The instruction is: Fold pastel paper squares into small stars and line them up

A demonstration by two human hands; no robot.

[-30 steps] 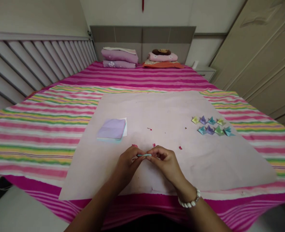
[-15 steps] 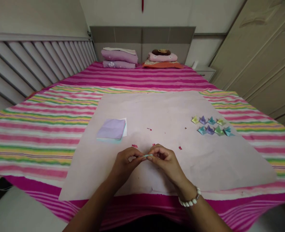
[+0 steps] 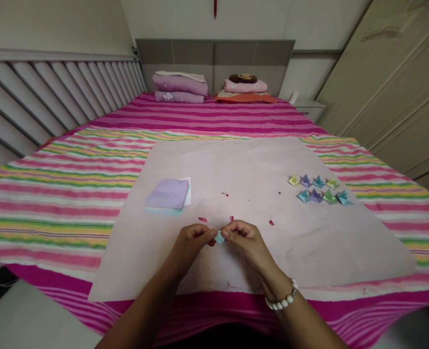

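Note:
A small folded piece of light blue paper (image 3: 219, 237) is pinched between my two hands, above the near part of a large pale sheet (image 3: 251, 165). My left hand (image 3: 193, 242) grips its left side between thumb and fingers. On the other side, my right hand (image 3: 246, 241), with a white bead bracelet at the wrist, holds the right edge the same way. The fingertips cover part of the paper. Just beyond my hands lie small red scraps (image 3: 203, 220) on the sheet.
To the left lies a stack of square paper (image 3: 168, 194), purple on top. Two rows of small folded paper pieces (image 3: 316, 196) in yellow, purple, blue and green stand at the right. Folded bedding (image 3: 180, 87) is piled by the headboard (image 3: 192, 53). A slatted rail (image 3: 54, 97) runs along the left.
The blue paper has turned from nearly edge-on to showing a broader face. Both hands have shifted slightly and still hold it.

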